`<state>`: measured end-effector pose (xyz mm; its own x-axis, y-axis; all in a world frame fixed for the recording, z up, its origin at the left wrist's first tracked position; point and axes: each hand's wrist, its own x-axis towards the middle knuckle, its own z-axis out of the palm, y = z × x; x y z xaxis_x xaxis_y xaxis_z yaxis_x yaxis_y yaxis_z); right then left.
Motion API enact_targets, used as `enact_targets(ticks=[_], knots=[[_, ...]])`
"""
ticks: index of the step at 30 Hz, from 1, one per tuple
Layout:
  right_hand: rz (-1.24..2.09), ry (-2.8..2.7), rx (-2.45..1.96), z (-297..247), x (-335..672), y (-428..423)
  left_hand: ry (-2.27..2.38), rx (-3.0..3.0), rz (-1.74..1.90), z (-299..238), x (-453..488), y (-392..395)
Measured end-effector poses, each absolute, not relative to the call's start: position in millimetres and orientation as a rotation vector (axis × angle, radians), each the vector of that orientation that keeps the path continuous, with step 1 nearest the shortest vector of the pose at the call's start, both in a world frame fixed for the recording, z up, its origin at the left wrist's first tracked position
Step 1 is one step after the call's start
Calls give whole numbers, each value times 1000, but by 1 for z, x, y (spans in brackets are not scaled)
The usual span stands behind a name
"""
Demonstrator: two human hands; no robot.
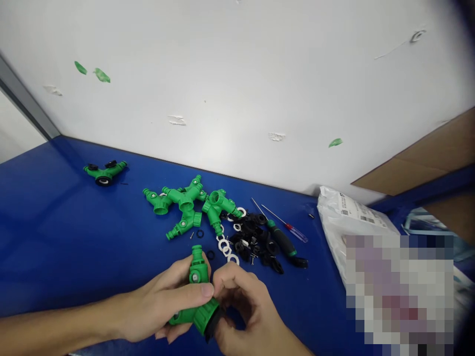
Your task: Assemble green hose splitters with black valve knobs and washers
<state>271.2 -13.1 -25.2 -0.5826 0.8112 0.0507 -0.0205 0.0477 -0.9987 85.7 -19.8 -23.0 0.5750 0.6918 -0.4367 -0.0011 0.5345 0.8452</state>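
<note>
Centrally, a blue bench [74,242], with left hand [166,301] and right hand [256,306] meeting at a green forked fitting [203,316] above its near side.
The left hand clasps the fitting's body, thumb pressed across it; the right hand curls at the black collar [214,325] on the wide mouth, though whether it pinches cannot be told. Good seating would probably call for a firm left grip and even pressure, collar square. White washers [224,246] lie beyond.

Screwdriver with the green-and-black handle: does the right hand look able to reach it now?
Probably yes: the screwdriver handle lies uncovered beyond the right hand, though it would first need to leave the black collar.
</note>
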Motion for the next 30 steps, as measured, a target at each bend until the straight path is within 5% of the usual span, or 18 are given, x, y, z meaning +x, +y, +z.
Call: enact_targets(ticks=[8,15,30], knots=[[1765,-1741,-723,-8,291,10,873,853,511,-25,83,-15],[623,-2242,-1149,0,331,47,778,741,531,-21,86,-11],[150,-2463,-1219,-20,321,52,773,688,614,-19,89,-11]])
